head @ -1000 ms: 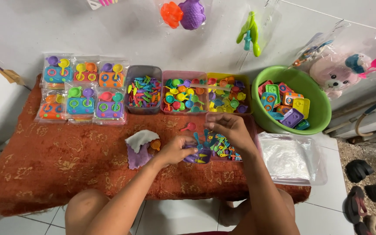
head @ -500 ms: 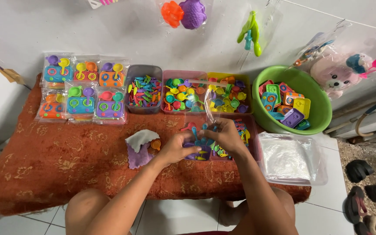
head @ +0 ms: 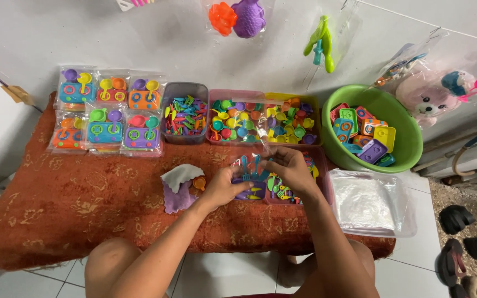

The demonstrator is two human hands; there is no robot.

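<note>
- Between my left hand (head: 224,190) and right hand (head: 289,168) I see a thin clear plastic bag (head: 255,165), glossy and crinkled, with smooth coloured plastic toy utensils (head: 251,163) inside.
- The rust-orange patterned cloth cover (head: 84,198) looks matt and slightly napped.
- The round green plastic basin (head: 409,138) has a smooth, faintly shiny wall.
- The stack of clear plastic bags (head: 368,201) looks glossy and wrinkled.
- The white and purple cloth rag (head: 179,185) looks soft and matt.
- The white floor tiles (head: 423,254) look smooth.

Toy-packing table, counted

Six sealed toy packets (head: 106,113) at ten o'clock; one green basin (head: 409,144) at two o'clock; two hands.
</note>
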